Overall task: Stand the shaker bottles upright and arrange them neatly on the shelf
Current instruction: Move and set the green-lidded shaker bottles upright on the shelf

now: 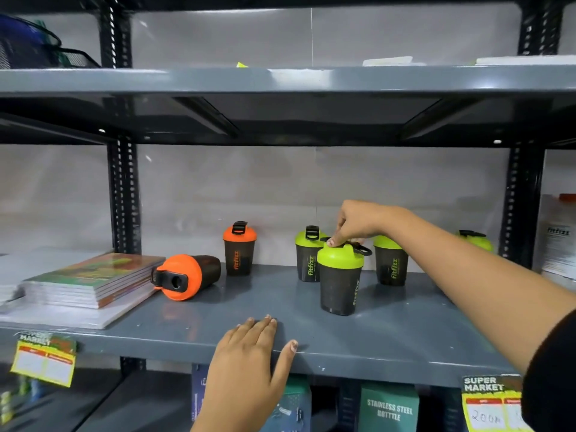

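On the grey shelf (389,335) an orange-lidded shaker (187,276) lies on its side, lid toward me. Behind it another orange-lidded shaker (239,248) stands upright. Several green-lidded shakers stand to the right: one at the back (307,255), one nearer the front (339,280), one behind my arm (391,263), and a far-right one (477,241) mostly hidden. My right hand (358,224) pinches the top of the front green shaker's lid. My left hand (249,363) rests flat on the shelf's front edge, fingers spread, holding nothing.
A stack of books (90,280) fills the shelf's left side, close to the fallen shaker. Black uprights (124,198) frame the bay. Price tags (43,358) hang on the front edge. Boxes labelled stainless steel bottle (389,410) sit on the shelf below.
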Demonstrator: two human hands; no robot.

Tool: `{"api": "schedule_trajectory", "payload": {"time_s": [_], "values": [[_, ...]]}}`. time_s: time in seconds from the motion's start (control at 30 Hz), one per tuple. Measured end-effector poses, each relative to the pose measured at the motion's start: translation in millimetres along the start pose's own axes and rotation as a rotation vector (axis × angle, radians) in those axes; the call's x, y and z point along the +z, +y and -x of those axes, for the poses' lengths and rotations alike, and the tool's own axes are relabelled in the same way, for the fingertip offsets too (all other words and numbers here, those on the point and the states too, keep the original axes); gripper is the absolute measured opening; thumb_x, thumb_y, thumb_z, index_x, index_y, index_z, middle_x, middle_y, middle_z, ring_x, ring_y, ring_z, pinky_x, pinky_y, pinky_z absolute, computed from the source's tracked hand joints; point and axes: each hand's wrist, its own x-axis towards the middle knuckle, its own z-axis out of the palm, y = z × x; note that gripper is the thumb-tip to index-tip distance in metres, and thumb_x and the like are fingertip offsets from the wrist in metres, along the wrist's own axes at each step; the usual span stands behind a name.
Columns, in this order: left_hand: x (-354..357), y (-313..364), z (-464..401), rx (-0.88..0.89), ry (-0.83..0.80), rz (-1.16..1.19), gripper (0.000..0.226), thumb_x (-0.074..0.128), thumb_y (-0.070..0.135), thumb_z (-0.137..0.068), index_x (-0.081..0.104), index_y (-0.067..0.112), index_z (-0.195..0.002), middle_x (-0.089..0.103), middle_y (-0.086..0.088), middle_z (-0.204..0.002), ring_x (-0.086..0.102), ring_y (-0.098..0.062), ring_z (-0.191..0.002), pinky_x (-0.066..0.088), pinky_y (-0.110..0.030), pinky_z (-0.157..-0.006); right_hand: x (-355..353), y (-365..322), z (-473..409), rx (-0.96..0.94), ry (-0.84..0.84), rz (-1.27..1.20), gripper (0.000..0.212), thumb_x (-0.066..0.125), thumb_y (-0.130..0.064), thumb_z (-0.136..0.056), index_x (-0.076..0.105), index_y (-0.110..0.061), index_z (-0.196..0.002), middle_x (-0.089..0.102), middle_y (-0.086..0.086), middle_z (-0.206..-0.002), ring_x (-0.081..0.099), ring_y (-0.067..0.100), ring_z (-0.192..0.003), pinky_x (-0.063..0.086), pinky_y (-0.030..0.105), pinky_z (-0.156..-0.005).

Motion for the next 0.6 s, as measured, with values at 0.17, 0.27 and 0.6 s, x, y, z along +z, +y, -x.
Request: {"api": "schedule_trajectory", "payload": {"time_s": [0.17, 0.27, 0.6], "values": [[1.3, -0.9, -0.3, -0.002, 0.003, 0.028, 0.072, 0.018, 0.062, -0.094, 0.068, 0.014, -0.115, 0.068, 0.000, -0.117, 0.061, -0.023, -0.109, 0.047, -0.042, -0.093, 1.0, -5.7, -12.0, 0.179, -0.011, -0.007, 0.038, 0.081, -0.031, -0.080, 0.057, -0.003, -0.071, 0.057, 0.010, -0.064, 0.059, 0.026, -0.044, 0.057, 0.031, -0.050], [1.8, 0.0, -1.2, 0.009, 0.004, 0.040, 0.072, 0.019, 0.062, -0.094, 0.068, 0.014, -0.115, 0.068, -0.001, -0.117, 0.062, -0.023, -0.109, 0.047, -0.042, -0.093, -4.4, -6.4, -14.1, 0.243, -0.053, -0.037, 0.045, 0.081, -0.034, -0.080, 0.049, -0.003, -0.073, 0.058, 0.013, -0.065, 0.058, 0.023, -0.039, 0.056, 0.031, -0.053], [-15.6, -28.6, 1.7, 0.102, -0.032, 0.052, 0.063, 0.020, 0.067, -0.092, 0.054, 0.030, -0.131, 0.053, 0.018, -0.133, 0.048, -0.009, -0.123, 0.028, -0.026, -0.102, -25.7, -55.0, -12.7, 0.037, 0.133, 0.370, 0.061, 0.052, -0.063, -0.090, 0.064, -0.009, -0.116, 0.068, 0.014, -0.115, 0.060, 0.024, -0.071, 0.050, 0.035, -0.085]]}}
